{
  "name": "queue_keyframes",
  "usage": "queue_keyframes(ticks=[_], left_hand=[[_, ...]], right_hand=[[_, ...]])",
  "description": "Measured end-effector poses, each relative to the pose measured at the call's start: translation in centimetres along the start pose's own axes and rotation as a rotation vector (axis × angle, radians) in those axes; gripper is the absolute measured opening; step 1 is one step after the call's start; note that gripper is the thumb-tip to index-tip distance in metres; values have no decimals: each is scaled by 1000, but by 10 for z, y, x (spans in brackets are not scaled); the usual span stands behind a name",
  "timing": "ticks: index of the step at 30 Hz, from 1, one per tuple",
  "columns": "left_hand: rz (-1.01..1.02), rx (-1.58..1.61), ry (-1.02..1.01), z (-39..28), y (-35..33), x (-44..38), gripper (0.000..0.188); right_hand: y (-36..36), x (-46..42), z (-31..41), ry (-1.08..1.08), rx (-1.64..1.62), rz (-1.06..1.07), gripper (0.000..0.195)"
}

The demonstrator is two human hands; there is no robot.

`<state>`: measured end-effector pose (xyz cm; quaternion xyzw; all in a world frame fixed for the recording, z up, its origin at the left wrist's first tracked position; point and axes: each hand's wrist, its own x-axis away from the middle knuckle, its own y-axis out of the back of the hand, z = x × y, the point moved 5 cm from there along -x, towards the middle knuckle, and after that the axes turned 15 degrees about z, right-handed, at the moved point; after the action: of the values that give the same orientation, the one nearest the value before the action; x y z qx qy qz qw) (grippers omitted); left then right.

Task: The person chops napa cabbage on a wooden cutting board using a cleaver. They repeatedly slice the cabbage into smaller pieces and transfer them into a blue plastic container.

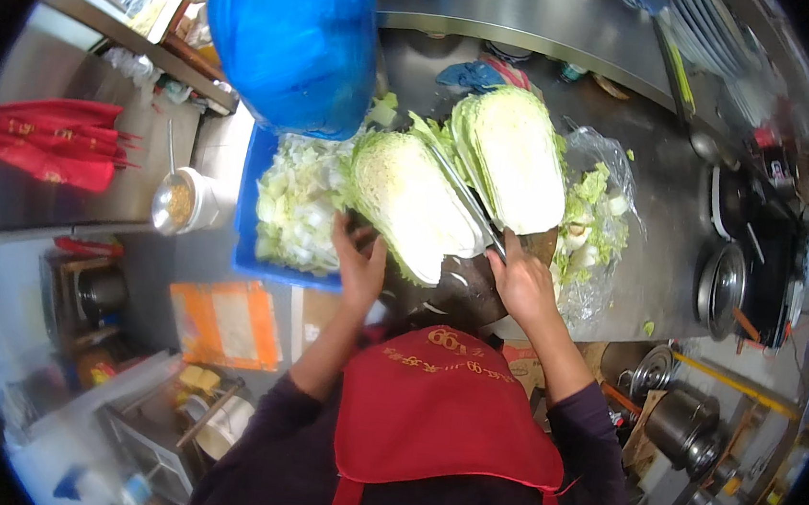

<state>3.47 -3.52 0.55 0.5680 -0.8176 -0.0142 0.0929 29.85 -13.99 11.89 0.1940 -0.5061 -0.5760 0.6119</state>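
Note:
Two large pieces of napa cabbage, a left one (409, 199) and a right one (509, 164), lie side by side on a dark round chopping board (455, 293). My right hand (525, 281) grips the handle of a knife (464, 189), whose blade lies in the gap between them. Beside the lower left edge of the left piece is my left hand (360, 263), its fingers apart and nothing in it. Whether its thumb touches the leaves is hard to tell. Chopped cabbage (300, 207) fills a blue plastic crate (250, 239) to the left.
A full blue plastic bag (293, 41) hangs over the crate's far end. Cabbage trimmings (587, 225) lie on clear plastic film (592, 298) to the right, on the steel worktop (661, 289). Cloths (474, 76) lie behind the cabbage, under a steel shelf (512, 9). Metal bowls (722, 291) stand far right.

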Motion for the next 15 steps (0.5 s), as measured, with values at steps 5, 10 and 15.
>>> queue_keyframes(ticks=[5,10,15], left_hand=[[16,523,134,-7,-35,-4,79],[21,502,51,5,-11,10,68],[3,-312,-45,-77,20,47,67]], right_hand=[[-31,-25,-2,13,-45,124,56],[-35,-2,25,24,-294,337,59],[-80,4,12,201,-540,364,53]])
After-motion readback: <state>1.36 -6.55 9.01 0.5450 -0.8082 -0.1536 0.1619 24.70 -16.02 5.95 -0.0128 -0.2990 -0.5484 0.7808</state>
